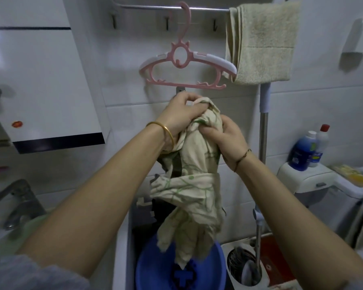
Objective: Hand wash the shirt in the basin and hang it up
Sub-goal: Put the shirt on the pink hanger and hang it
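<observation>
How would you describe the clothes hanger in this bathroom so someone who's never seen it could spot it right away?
Find the metal rail running across the top of the white tiled wall. The hanger hangs from it by its hook, just left of the beige towel and directly above the two hands gripping the shirt. It is the only pink plastic piece there, with white shoulder pads and a ring at its centre.
</observation>
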`<state>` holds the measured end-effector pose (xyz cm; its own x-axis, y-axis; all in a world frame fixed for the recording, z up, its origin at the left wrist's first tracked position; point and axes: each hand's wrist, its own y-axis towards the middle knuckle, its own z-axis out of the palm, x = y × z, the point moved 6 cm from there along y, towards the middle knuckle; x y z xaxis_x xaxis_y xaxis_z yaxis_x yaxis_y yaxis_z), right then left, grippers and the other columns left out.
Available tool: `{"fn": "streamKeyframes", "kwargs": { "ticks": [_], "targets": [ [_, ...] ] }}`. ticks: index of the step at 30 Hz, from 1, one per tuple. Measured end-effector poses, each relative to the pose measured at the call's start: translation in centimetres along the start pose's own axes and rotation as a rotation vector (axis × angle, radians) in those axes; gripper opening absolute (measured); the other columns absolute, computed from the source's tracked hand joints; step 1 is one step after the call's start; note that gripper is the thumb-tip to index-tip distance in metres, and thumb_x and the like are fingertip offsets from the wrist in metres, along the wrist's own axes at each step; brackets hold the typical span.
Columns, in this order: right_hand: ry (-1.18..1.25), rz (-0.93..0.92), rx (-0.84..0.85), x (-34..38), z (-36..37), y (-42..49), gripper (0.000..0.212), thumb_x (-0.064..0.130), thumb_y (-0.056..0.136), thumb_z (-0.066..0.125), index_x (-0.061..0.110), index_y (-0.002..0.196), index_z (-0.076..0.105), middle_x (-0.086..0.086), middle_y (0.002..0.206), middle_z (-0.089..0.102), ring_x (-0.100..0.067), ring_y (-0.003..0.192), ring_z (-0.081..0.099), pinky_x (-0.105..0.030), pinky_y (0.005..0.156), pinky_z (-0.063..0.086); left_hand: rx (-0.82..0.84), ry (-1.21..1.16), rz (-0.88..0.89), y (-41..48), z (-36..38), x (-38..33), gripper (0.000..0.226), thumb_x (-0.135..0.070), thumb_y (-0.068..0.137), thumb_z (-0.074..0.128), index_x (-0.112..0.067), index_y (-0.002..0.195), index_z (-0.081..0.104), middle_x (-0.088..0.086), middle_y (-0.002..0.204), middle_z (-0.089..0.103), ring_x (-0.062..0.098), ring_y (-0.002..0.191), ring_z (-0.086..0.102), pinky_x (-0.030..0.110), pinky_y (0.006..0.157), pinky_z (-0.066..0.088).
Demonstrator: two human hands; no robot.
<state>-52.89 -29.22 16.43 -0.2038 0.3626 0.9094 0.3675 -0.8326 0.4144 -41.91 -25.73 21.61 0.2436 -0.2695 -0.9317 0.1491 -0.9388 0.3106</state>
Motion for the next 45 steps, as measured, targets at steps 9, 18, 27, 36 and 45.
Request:
{"fn": "streamKeyframes", "kwargs": {
  "ticks": [9, 18, 27, 36, 45],
  "targets": [
    [0.379, -0.077, -0.206, 3.0, 0.3, 1.5, 0.015, -0.005, 0.091, 0.047, 0.005, 0.091, 0.059, -0.007, 0.078, 0.065, -0.013, 0.069, 0.066, -0.029, 0.066, 0.056, 0.335, 0.329, -0.258, -2.3, -2.2, 5.5, 0.026, -0.023, 0.081, 0.072, -0.025, 0.104, 0.058, -0.008, 0.101, 0.064, 0.014, 0.098, 0.061, 0.032, 0.086, 0.050],
    [0.159, 0.114, -0.009, 0.7, -2.0, 1.3, 0.067, 0.003, 0.054, 0.071, 0.001, 0.118, 0.053, -0.013, 0.104, 0.065, -0.031, 0.097, 0.064, -0.037, 0.077, 0.055, 0.024, 0.239, -0.038, 0.1, -4.6, 1.8, 0.005, -0.021, 0.087, 0.059, -0.017, 0.090, 0.061, 0.005, 0.092, 0.065, 0.019, 0.088, 0.060, 0.032, 0.076, 0.048],
    [-0.140, 0.040, 0.107, 2.4, 0.3, 1.0, 0.021, 0.019, 0.076, 0.077, 0.011, 0.092, 0.067, -0.004, 0.091, 0.070, -0.016, 0.085, 0.064, -0.034, 0.083, 0.052, -0.027, 0.476, 0.243, 0.2, -2.3, -2.9, 0.010, -0.007, 0.085, 0.059, -0.006, 0.095, 0.059, 0.002, 0.084, 0.055, 0.011, 0.077, 0.049, 0.021, 0.066, 0.040],
    [0.662, 0.142, -0.035, 3.1, -0.8, 2.0, 0.024, 0.018, 0.095, 0.045, 0.004, 0.105, 0.061, -0.014, 0.096, 0.066, -0.025, 0.087, 0.065, -0.039, 0.090, 0.051, 0.361, 0.786, -0.147, -1.1, -4.5, 3.6, 0.021, -0.044, 0.076, 0.072, -0.026, 0.084, 0.065, -0.004, 0.091, 0.068, 0.016, 0.092, 0.064, 0.030, 0.081, 0.052],
    [0.702, 0.282, -0.246, 0.6, -4.4, 1.8, 0.037, 0.025, 0.096, 0.032, 0.003, 0.106, 0.060, -0.012, 0.090, 0.070, -0.025, 0.081, 0.067, -0.037, 0.084, 0.049, 0.087, 0.658, -0.217, -0.3, -9.5, 1.3, 0.022, -0.027, 0.078, 0.075, -0.018, 0.074, 0.056, 0.003, 0.076, 0.056, 0.019, 0.073, 0.057, 0.036, 0.070, 0.055]
  ]
}}
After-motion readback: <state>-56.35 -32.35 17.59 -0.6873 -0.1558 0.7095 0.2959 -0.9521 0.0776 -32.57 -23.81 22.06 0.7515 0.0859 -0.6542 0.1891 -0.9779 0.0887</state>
